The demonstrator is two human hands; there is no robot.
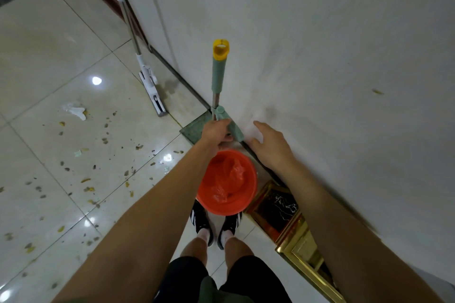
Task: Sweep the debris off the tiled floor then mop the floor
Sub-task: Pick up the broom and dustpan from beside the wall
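Green broom handle gripped by left hand; right hand fingers spread.

Both your forearms reach forward. Your left hand has its fingers curled in a grip; your right hand is spread, fingers relaxed.

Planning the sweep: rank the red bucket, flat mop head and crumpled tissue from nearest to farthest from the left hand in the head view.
From the left hand:
1. red bucket, just below it, by the feet.
2. flat mop head, leaning at the wall, up-left.
3. crumpled tissue, far left on the tiles.
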